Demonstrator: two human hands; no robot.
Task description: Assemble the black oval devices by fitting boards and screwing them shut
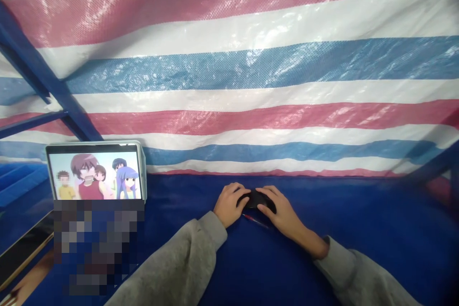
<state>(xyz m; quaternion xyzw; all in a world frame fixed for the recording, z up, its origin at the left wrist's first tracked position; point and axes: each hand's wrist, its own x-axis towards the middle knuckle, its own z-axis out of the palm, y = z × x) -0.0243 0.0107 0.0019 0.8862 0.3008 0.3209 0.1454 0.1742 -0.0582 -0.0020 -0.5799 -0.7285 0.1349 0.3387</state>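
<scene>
A low black rounded object (pixel 255 199) rests on the blue surface, its ends covered by my fingers. It looks like a computer mouse or a small case, but I cannot tell which. My left hand (pixel 233 203) grips its left end, thumb along the near side and fingers over the far side. On the opposite end, my right hand (pixel 281 210) holds it in the same way. Just in front of the object lies a thin red pen (pixel 254 220), partly dark and blurred, between my two hands.
A tablet (pixel 95 145) in a pale case stands at left, playing a cartoon. Near it are a dark phone-like slab (pixel 27 248) and a pixelated patch. Blue frame bars (pixel 53 71) cross the left side; a striped plastic sheet (pixel 251 67) hangs behind the blue surface (pixel 358 229).
</scene>
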